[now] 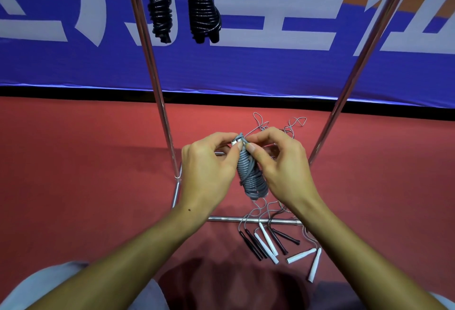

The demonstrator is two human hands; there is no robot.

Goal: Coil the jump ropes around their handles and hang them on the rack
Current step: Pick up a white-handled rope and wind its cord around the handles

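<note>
Both forearms are reaching forward from the bottom corners of the view and meeting above the red floor (73, 162), in the middle of the picture. The left hand (209, 164) is turned with its back to the camera, its thumb and fingertips curling in to pinch the white handle tip at the top of the grey jump rope (251, 174). The right hand (280, 164) is mirroring it, its thumb and forefinger pinching the top turns of cord just beside the left thumb, so the 2 thumbs are nearly touching.

The grey jump rope is hanging tilted between the 2 palms as a tight coil wound around its handles, its upper end caught in both pinches and its lower end free below the hands. A loose grey strand is trailing from the top, behind the fingers.

The rack (157, 83) is standing around the hands, its 2 chrome uprights rising on either side and its base bar lying on the floor below the coil. 2 black coiled ropes (183, 7) are hanging at the top of the view, between the uprights. Uncoiled ropes (275, 243) with black and white handles are lying tangled across the base bar, near the right forearm. A blue banner (246, 68) is running behind the rack.
</note>
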